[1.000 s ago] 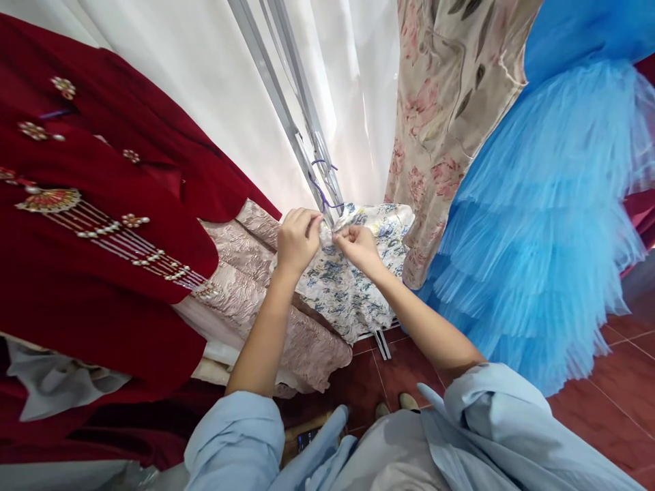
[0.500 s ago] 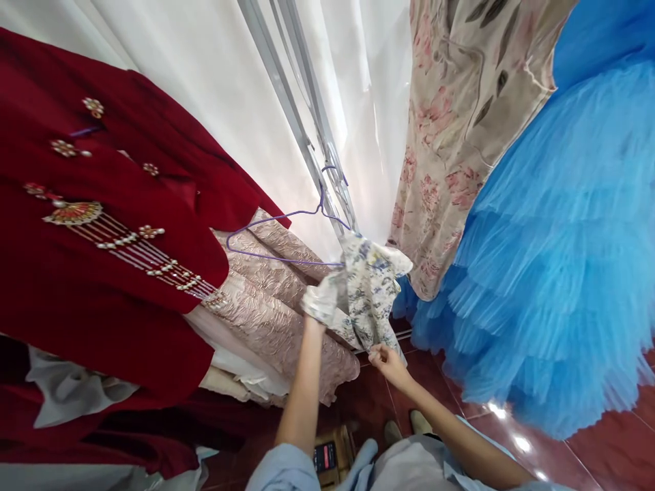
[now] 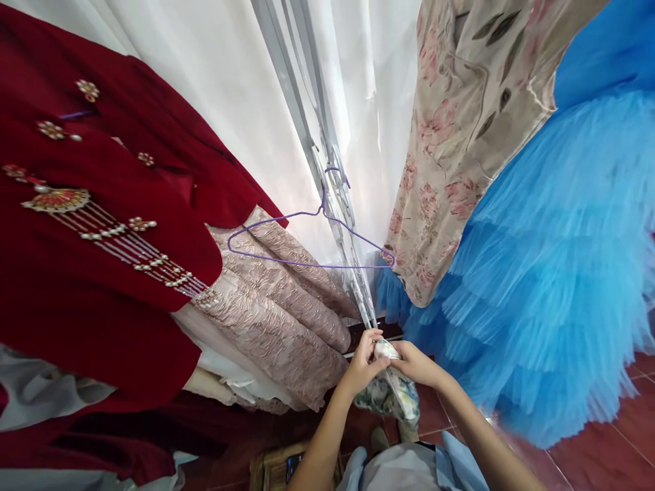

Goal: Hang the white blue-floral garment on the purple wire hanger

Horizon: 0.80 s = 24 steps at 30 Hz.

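Note:
Both my hands grip a small white garment with a blue and yellow floral print (image 3: 386, 395), bunched at its top and hanging down below them. My left hand (image 3: 366, 365) pinches it from the left, fingers curled at the bunched cloth. Close beside it, my right hand (image 3: 417, 363) holds the same bunch from the right. Above my hands a bare purple wire hanger (image 3: 311, 264) hangs from the grey metal stand (image 3: 338, 198), apart from the garment. Part of the cloth is hidden behind my fingers.
On the left hang a dark red velvet garment (image 3: 127, 273) with beaded ornaments and a pink brocade skirt (image 3: 276, 320). A beige floral dress (image 3: 434, 184) and a blue tulle dress (image 3: 537, 273) hang right. White curtain (image 3: 205, 68) lies behind; a wooden box (image 3: 271, 467) stands on the red tiled floor.
The floral garment has come away from the hanger and moved down toward my body. My left hand has come out from inside the cloth and now grips it beside my right hand.

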Available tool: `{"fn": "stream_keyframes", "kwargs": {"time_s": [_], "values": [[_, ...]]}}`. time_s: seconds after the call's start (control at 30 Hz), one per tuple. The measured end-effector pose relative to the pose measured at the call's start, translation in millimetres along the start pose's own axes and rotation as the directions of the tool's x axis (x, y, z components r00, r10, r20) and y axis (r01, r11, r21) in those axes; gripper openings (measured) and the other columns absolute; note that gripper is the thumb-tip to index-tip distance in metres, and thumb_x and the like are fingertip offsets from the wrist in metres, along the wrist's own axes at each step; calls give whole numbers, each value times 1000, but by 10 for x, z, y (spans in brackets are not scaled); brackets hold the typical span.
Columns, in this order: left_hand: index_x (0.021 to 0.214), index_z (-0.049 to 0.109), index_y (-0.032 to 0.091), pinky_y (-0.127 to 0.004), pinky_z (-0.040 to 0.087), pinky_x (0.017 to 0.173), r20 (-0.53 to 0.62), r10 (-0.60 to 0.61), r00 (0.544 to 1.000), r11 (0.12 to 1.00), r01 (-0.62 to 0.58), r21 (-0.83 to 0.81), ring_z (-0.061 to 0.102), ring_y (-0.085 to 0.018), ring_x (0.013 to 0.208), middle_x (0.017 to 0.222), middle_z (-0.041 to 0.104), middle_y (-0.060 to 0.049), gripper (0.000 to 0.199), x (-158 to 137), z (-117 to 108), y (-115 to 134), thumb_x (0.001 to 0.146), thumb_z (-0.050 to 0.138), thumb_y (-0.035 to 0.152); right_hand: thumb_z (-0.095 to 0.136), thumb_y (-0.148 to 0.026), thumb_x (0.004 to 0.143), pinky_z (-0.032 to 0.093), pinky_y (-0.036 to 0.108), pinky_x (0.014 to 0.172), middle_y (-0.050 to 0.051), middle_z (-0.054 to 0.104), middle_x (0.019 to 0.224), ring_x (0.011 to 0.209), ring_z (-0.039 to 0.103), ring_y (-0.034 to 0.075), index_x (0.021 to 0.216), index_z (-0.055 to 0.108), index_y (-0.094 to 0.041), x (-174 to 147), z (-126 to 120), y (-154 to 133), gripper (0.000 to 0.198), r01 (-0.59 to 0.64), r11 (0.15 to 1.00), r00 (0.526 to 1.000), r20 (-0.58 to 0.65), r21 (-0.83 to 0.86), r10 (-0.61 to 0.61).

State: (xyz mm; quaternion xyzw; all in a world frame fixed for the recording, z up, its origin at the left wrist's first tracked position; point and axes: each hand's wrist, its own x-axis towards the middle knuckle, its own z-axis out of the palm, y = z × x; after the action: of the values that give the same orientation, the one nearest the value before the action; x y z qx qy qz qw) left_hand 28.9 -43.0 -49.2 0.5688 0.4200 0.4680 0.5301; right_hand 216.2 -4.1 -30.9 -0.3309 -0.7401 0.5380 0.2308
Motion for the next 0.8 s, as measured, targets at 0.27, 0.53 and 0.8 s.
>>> {"fn": "stream_keyframes", "kwargs": {"time_s": [0.27, 0.53, 0.8], "values": [[115, 70, 13, -38, 47, 103, 91, -199, 976, 972, 184, 145, 63, -28, 110, 117, 72, -10, 38, -219, 141, 17, 89, 66, 40, 57, -42, 95, 40, 24, 63, 1, 60, 73, 67, 49, 14, 83, 66, -12, -77, -423, -540, 35, 80, 996, 997, -1, -35, -80], [105, 75, 11, -37, 52, 93, -63, -216, 974, 918, 225, 326, 66, -27, 97, 103, 76, -9, 34, -418, -358, 35, 85, 64, 36, 65, -47, 89, 38, 23, 57, 1, 61, 66, 61, 52, 14, 79, 73, -12, 31, -1367, -891, 37, 243, 936, 903, -292, -253, -314], [116, 73, 13, -44, 46, 109, -299, -199, 933, 945, 263, 192, 62, -34, 121, 123, 72, -13, 53, -577, -420, 450, 79, 70, 52, 72, -63, 74, 43, 26, 57, 1, 58, 60, 62, 53, 16, 61, 57, -19, 1218, -1832, -1277, 48, 336, 941, 833, -456, -36, -314]]}}
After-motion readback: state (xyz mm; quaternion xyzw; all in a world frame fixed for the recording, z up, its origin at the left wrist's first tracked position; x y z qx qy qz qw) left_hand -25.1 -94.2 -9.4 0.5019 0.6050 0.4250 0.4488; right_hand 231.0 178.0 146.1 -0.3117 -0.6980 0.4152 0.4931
